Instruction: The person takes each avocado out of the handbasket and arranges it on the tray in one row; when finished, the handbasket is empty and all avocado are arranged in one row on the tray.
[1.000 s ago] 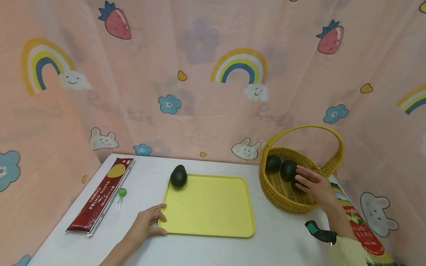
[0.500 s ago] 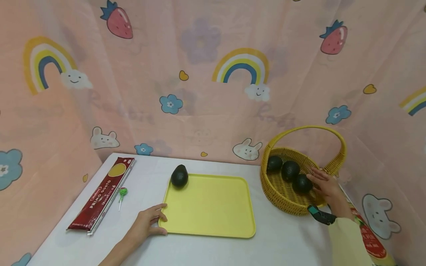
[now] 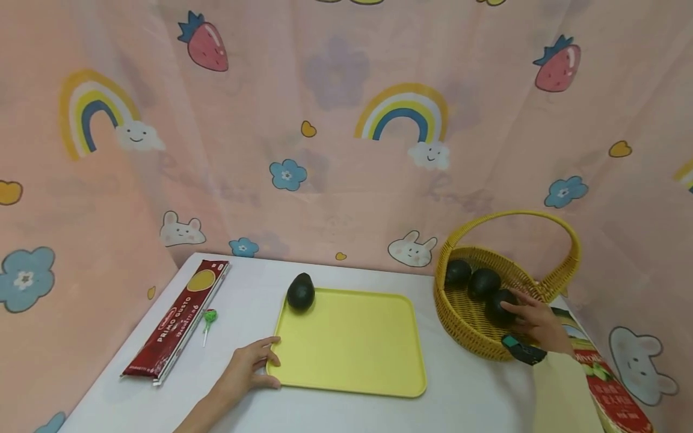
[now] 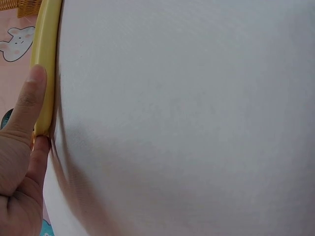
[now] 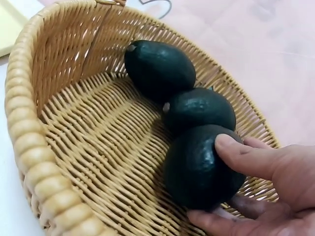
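My left hand (image 3: 243, 368) holds the near left corner of a yellow tray (image 3: 352, 343); in the left wrist view the thumb (image 4: 33, 93) lies along the tray's side. At the tray's far left corner sits a dark avocado (image 3: 301, 292). Over on the right, my right hand (image 3: 541, 323) reaches into a yellow wicker basket (image 3: 452, 319). It grips the nearest avocado (image 5: 197, 167), thumb on top and fingers at its side and below. Two more avocados lie behind it in a row, the middle avocado (image 5: 202, 110) and the far avocado (image 5: 160, 69).
A red spaghetti pack (image 3: 178, 319) lies at the table's left, with a green lollipop (image 3: 209, 316) beside it. The basket's tall handle (image 3: 514, 213) arches over its opening. A red and green printed package (image 3: 612, 385) lies at the right edge, partly behind the right sleeve (image 3: 563, 391).
My right hand has moved lower into the basket and its fingers have closed round the nearest avocado. The left hand stays at the tray's corner. The head view has shifted slightly.
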Tool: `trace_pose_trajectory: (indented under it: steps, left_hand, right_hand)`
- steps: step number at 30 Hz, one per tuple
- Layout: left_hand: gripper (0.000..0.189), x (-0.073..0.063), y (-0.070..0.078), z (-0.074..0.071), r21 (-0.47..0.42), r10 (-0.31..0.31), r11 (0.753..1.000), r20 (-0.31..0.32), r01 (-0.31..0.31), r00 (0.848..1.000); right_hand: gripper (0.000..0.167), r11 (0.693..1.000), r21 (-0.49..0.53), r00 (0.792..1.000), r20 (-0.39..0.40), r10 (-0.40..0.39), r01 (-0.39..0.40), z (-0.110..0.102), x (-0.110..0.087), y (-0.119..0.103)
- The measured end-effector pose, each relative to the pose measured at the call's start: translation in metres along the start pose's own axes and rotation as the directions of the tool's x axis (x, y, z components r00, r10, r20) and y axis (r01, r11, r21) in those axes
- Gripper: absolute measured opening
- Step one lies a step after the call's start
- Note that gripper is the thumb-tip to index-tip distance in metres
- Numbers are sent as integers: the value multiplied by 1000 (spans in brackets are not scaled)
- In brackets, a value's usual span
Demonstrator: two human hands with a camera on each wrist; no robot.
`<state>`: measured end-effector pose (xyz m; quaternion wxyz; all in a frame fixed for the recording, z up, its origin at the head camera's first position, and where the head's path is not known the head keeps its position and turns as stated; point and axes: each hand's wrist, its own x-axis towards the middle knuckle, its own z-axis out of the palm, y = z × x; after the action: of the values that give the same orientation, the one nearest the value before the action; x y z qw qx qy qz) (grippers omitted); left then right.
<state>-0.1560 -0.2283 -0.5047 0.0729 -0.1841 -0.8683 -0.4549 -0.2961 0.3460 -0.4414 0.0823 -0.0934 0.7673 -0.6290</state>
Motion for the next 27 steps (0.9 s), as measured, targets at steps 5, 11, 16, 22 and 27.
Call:
trace_pose_trajectory:
  steps: [5, 11, 16, 22, 27]
  left_hand:
    - [31, 0, 0, 2, 5, 23, 1000, -15, -23, 1000]
    - [30, 0, 0, 1, 25, 39, 999, -23, -39, 999]
    - [31, 0, 1, 2, 49, 76, 996, -36, -74, 996]
    - [31, 0, 2, 1, 41, 38, 998, -22, -37, 999]
    - [31, 0, 3, 0, 13, 2, 1000, -3, -2, 1000]
  right_hand:
    - [27, 995, -80, 998, -8, 66, -66, 2, 1, -4]
    - [27, 1000, 5, 1000, -16, -4, 4, 6, -2, -7]
    - [49, 977, -8, 973, -82, 214, -215, 6, 2, -14]
    - [83, 938, -6, 930, -135, 342, -346, 3, 10, -21]
    - [81, 943, 88, 932, -148, 331, -321, 1, 10, -21]
